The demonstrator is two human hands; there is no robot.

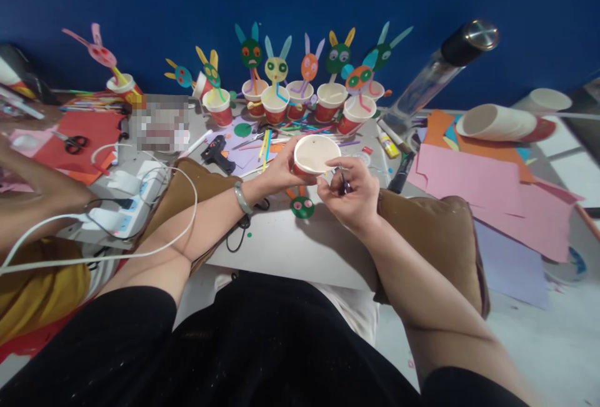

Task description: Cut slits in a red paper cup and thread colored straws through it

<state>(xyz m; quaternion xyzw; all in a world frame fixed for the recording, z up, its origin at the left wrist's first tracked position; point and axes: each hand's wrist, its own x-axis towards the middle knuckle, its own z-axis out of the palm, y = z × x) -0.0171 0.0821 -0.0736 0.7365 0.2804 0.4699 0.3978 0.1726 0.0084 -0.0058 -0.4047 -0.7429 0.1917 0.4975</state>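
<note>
My left hand [282, 166] is wrapped round the side of a red-and-white paper cup [317, 155], whose open mouth tilts toward me. A small dark spot shows on its inside. At the cup's right rim, my right hand [352, 191] is closed round a pair of scissors [345, 183]; only parts of the dark handles show, and the fingers hide the rest. Just below the cup lies a green paper face [302, 207] with pink eyes and orange strips above it, on the grey tabletop [304, 247].
Several cups with paper rabbit figures [276, 69] line the back. A black glue gun [218, 154] lies left, near a power strip [140, 197] with a looping white cable. At right are a glass bottle [424, 85], stacked cups [504, 125] and pink paper [469, 172]. A co-worker's arm [42, 197] reaches in at left.
</note>
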